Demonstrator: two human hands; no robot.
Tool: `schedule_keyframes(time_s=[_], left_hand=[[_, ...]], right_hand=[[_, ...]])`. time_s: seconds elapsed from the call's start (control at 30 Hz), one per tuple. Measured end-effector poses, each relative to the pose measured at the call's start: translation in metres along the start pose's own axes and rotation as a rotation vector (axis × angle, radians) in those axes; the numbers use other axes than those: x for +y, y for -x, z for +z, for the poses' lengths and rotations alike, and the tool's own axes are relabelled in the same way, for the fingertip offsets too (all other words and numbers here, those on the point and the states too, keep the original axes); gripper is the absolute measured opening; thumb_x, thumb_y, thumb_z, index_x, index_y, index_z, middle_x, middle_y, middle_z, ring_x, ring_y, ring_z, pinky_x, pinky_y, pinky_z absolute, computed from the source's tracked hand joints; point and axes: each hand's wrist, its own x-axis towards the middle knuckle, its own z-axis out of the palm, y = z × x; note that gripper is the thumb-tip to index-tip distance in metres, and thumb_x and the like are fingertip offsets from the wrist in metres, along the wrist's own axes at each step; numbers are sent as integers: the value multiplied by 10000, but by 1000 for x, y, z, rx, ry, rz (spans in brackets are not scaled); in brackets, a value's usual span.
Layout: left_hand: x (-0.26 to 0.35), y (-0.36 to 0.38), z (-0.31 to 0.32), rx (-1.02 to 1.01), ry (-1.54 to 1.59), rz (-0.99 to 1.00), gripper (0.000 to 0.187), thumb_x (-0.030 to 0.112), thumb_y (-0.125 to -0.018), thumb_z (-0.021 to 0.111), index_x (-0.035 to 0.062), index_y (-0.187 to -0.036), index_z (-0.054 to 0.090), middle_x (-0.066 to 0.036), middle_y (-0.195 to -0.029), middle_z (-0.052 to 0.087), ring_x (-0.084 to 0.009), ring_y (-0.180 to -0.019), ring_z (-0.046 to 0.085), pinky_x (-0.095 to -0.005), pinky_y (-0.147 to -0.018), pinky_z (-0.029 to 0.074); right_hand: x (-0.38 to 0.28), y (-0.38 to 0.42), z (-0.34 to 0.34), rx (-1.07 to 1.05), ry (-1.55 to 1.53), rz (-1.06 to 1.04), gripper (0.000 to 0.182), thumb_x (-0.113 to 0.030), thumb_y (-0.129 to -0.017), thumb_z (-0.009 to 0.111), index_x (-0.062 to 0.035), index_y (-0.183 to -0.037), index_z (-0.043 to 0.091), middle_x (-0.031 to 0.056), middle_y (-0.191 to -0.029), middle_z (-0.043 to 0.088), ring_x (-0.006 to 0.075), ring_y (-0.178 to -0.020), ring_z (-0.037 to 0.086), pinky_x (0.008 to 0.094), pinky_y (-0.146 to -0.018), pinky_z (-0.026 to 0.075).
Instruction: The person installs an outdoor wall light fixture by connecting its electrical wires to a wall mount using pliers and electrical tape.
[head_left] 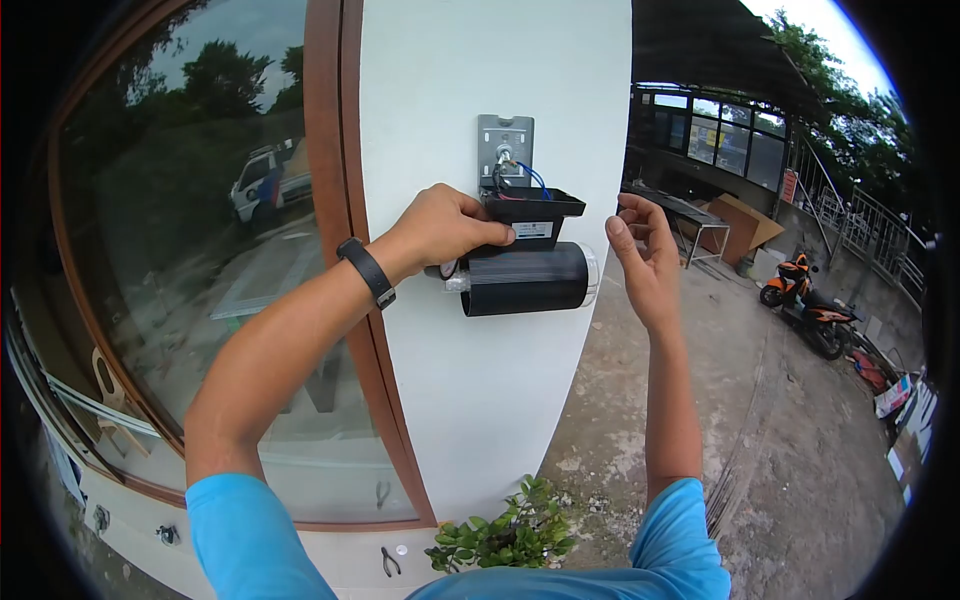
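Observation:
A grey metal bracket (506, 145) is fixed to the white wall, with blue and dark wires (538, 176) running from it to a black fixture. The fixture has an open box-like top (530, 207), a labelled neck and a black cylinder (525, 281) lying sideways below. My left hand (450, 228) pinches the left side of the box part, thumb beside the white label (532, 230). To the right of the fixture, my right hand (645, 255) is raised with curled fingers apart from the thumb, touching nothing.
A brown-framed window (335, 200) is at the left. Pliers (390, 562) lie on the ledge near a leafy plant (505, 530) below. An orange motorcycle (808, 305), a metal table (690, 215) and a railing (860, 235) stand at the right.

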Motion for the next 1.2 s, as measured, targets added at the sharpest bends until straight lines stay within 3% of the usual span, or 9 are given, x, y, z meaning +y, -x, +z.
schedule_keyframes(time_s=[0.13, 0.33, 0.43, 0.7, 0.8, 0.97, 1.0, 1.1, 1.2], left_hand=[[-1, -2, -2, -1, -41, 11, 431, 342, -813, 868, -56, -964, 804, -120, -837, 755, -165, -755, 687, -286, -740, 550], [7, -1, -7, 16, -81, 8, 419, 339, -816, 862, -51, -959, 807, -114, -818, 749, -158, -743, 681, -290, -711, 545], [13, -15, -9, 22, -41, 36, 408, 336, -817, 862, -48, -946, 805, -113, -818, 747, -160, -735, 678, -287, -703, 543], [6, -22, 12, 65, -20, 95, 414, 365, -823, 866, -38, -887, 794, -93, -782, 728, -144, -684, 650, -282, -642, 514], [22, -3, 2, 27, -79, 61, 393, 324, -836, 841, -38, -963, 754, -48, -720, 673, -123, -657, 622, -271, -623, 485], [10, 12, -39, 160, -160, 266, 298, 160, -891, 699, 19, -1139, 612, 19, -646, 539, -91, -587, 491, -299, -574, 419], [12, 10, -42, 205, -257, 343, 260, 92, -904, 631, 36, -1158, 644, -16, -641, 539, -122, -569, 456, -324, -584, 414], [22, -5, -47, 158, -446, 503, 314, 35, -882, 588, 44, -1185, 669, -57, -637, 518, -162, -560, 450, -338, -601, 419], [21, -27, -46, 130, -544, 632, 382, -4, -860, 565, 67, -1212, 695, -112, -691, 614, -238, -609, 563, -375, -652, 486]], right_hand=[[-51, -61, 14, -218, 238, -72, 460, -432, -956, 751, 17, -1055, 778, 108, -851, 713, 150, -823, 646, 304, -783, 551], [-73, -105, 38, -583, 483, 51, 323, -279, -924, 772, 37, -982, 807, 136, -766, 753, 159, -638, 675, 309, -656, 569], [-62, -118, 37, -369, 399, -41, 315, -256, -905, 792, 43, -1003, 805, 157, -796, 769, 169, -651, 700, 317, -660, 574], [-60, -118, 35, -333, 454, -40, 285, -243, -902, 801, 28, -992, 814, 133, -766, 761, 142, -628, 684, 296, -595, 550], [-59, -115, 35, -312, 426, -29, 279, -243, -897, 809, 19, -991, 819, 130, -758, 761, 137, -623, 681, 288, -588, 546], [-47, -114, 36, -279, 395, -71, 274, -242, -891, 819, 14, -989, 821, 127, -770, 772, 130, -637, 688, 288, -610, 555], [-47, -114, 35, -280, 396, -63, 275, -243, -890, 821, 15, -987, 820, 128, -774, 773, 130, -643, 690, 291, -618, 557], [-49, -114, 36, -286, 394, -48, 280, -247, -887, 826, 17, -981, 820, 130, -781, 776, 131, -659, 695, 298, -638, 564], [-50, -115, 35, -288, 388, -51, 284, -249, -887, 828, 19, -978, 819, 131, -781, 776, 133, -664, 697, 301, -643, 565]])
